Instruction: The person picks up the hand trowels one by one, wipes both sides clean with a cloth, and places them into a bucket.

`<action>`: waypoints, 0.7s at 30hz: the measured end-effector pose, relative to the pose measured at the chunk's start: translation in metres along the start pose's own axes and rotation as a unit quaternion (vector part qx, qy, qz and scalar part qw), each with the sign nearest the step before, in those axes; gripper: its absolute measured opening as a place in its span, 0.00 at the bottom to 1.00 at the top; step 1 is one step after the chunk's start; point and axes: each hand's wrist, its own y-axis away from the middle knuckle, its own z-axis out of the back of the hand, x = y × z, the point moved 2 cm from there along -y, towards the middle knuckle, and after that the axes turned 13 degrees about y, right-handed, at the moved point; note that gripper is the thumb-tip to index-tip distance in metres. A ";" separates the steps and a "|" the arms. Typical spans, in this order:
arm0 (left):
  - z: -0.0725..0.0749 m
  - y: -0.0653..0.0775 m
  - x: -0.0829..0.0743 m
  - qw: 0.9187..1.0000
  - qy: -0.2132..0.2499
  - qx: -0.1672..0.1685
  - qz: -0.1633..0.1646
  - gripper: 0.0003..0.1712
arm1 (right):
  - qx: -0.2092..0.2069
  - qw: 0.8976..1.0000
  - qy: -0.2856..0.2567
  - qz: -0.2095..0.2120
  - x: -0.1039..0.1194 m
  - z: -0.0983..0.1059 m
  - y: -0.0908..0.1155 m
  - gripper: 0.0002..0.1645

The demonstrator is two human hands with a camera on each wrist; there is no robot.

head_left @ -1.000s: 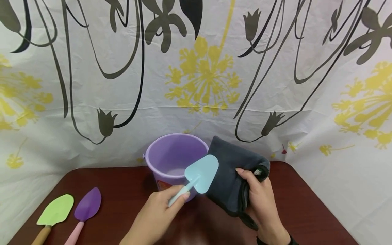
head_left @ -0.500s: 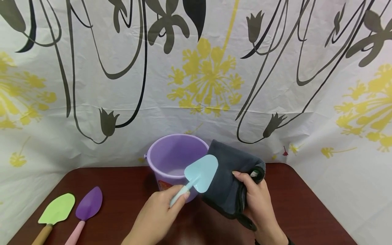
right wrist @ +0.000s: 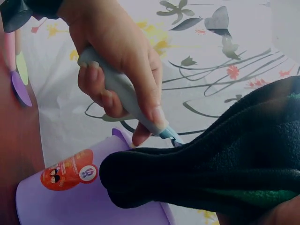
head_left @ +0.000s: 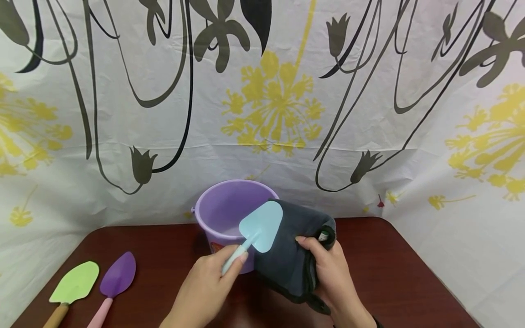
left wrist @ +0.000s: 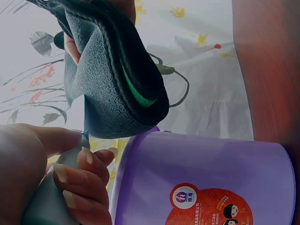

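Note:
My left hand (head_left: 205, 287) grips the handle of a light blue trowel (head_left: 262, 225), its blade pointing up and to the right. Folded dark grey cloth (head_left: 283, 262) with black edging is held in my right hand (head_left: 328, 273), the thumb on its face. From the head the cloth lies behind the trowel blade; the left wrist view has the blade's edge against the cloth (left wrist: 110, 89). Curled fingers wrap the trowel handle (right wrist: 117, 86) in the right wrist view. Behind both hands stands a purple bucket (head_left: 205, 223), its right side partly hidden by cloth and blade.
On the left of the dark red-brown table (head_left: 164, 269) lie a green trowel (head_left: 78, 280) with a wooden handle and a purple trowel (head_left: 119, 275) with a pink handle. A white flowered sheet (head_left: 172, 123) hangs behind the table.
My right hand has moved left with the cloth, which now covers more of the bucket's right side. The light blue trowel has shifted slightly left and up in my left hand.

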 end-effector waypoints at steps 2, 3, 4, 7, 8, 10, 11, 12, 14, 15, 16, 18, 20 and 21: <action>0.000 0.000 0.000 1.000 -0.003 -0.004 0.001 0.13 | 0.000 1.000 0.003 -0.003 -0.001 -0.003 0.001 0.23; 0.001 0.000 0.000 1.000 -0.004 -0.005 0.002 0.13 | 0.002 1.000 -0.001 -0.005 -0.001 -0.005 0.002 0.23; 0.001 0.000 0.000 1.000 -0.004 -0.006 0.003 0.13 | 0.005 1.000 -0.007 -0.006 -0.002 -0.006 0.002 0.23; 0.003 0.000 0.000 1.000 -0.005 -0.010 0.005 0.10 | 0.012 1.000 -0.014 -0.005 -0.004 -0.011 0.004 0.24; 0.003 0.000 0.000 1.000 -0.006 -0.012 0.005 0.09 | 0.015 1.000 -0.016 -0.005 -0.005 -0.012 0.004 0.24; 0.004 0.000 0.000 1.000 -0.004 -0.016 0.003 0.07 | 0.021 1.000 -0.015 -0.002 -0.006 -0.014 0.005 0.24; 0.004 0.000 0.000 1.000 -0.003 -0.018 0.002 0.07 | 0.025 1.000 -0.014 -0.002 -0.007 -0.015 0.005 0.25; 0.004 0.000 0.000 1.000 -0.003 -0.019 0.002 0.06 | 0.030 0.999 -0.014 -0.003 -0.007 -0.016 0.006 0.25; 0.005 0.000 0.000 1.000 -0.001 -0.023 0.001 0.05 | 0.041 0.999 -0.011 -0.004 -0.008 -0.017 0.006 0.27; 0.005 -0.001 0.000 1.000 0.001 -0.024 0.002 0.05 | 0.047 0.999 -0.007 -0.005 -0.009 -0.018 0.006 0.28; 0.005 -0.001 0.000 1.000 0.001 -0.025 0.002 0.04 | 0.053 0.999 -0.004 -0.006 -0.009 -0.018 0.007 0.28; 0.006 -0.001 -0.001 1.000 0.001 -0.028 0.003 0.04 | 0.062 0.998 0.004 -0.007 -0.010 -0.019 0.007 0.29; 0.006 0.000 -0.001 1.000 -0.001 -0.031 0.003 0.04 | 0.067 0.998 0.011 -0.008 -0.011 -0.020 0.007 0.29; 0.006 0.000 -0.001 1.000 -0.003 -0.031 0.003 0.05 | 0.067 0.998 0.016 -0.009 -0.011 -0.020 0.007 0.29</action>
